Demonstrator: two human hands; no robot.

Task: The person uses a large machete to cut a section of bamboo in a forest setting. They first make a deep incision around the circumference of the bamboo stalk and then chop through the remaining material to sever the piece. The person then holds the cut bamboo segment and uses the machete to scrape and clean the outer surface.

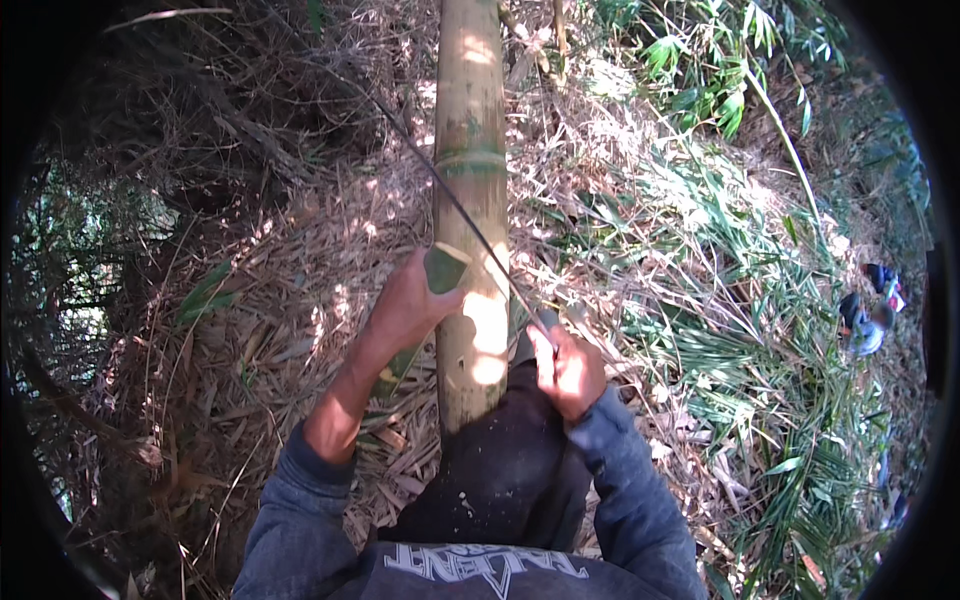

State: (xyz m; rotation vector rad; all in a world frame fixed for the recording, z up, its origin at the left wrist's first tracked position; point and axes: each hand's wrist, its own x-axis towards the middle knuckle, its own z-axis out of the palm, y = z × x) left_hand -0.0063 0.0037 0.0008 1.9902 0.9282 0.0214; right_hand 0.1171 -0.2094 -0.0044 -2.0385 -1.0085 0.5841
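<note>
Dark shirt [480,580] lies below the bamboo pole [468,110]; against its left edge, green bamboo [443,270] is gripped by the left hand [407,305], best kept off the blade [466,212] clenched by the right hand [570,370]

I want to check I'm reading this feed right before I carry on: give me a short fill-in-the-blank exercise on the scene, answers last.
1. The left hand holds a piece whose broad face is coloured ____.
2. The right hand grips a long, thin tool, whose far end lies to the ____ of the pole in the picture.
3. In the picture, the pole's raised ring shows ____ the left hand.

Missing words: green; left; above.
</note>
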